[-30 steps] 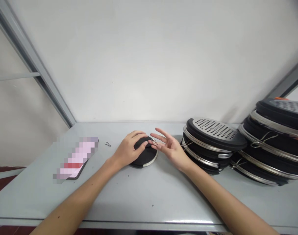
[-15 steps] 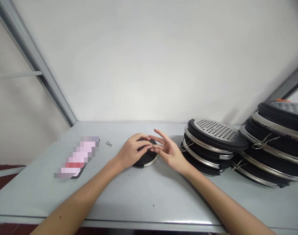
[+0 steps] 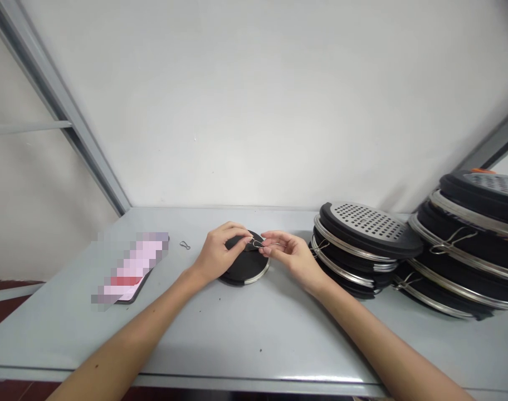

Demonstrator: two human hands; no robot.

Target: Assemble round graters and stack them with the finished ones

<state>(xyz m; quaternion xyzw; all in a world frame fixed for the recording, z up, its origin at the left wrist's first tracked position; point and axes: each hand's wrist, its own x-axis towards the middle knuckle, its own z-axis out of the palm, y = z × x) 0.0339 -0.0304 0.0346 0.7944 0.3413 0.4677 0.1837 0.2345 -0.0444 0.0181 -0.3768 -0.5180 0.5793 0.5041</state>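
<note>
A small round black disc (image 3: 240, 272) with a silvery rim lies on the table, partly covered by my hands. Just above it, a thin wire loop (image 3: 258, 244) stretches between my fingertips. My right hand (image 3: 293, 253) pinches this loop, and some of the wire shows between its fingers. At the loop's left end, the thumb and fingers of my left hand (image 3: 220, 250) are pinched together on the tip of the wire. Whether the wire is joined to the disc is hidden. Left of my left hand lies a small metal clip (image 3: 185, 245).
To the right stands a stack of black round pieces with silver rims and a perforated grey top (image 3: 365, 221). A larger similar stack (image 3: 467, 245) is beside it, wire loops hanging out. A phone with a blurred screen (image 3: 132, 267) lies left. A wall (image 3: 254, 111) rises behind.
My hands have drawn apart slightly, the left one moving left. The wire loop now shows between them, and more of the black disc is uncovered. My right fingers have curled in.
</note>
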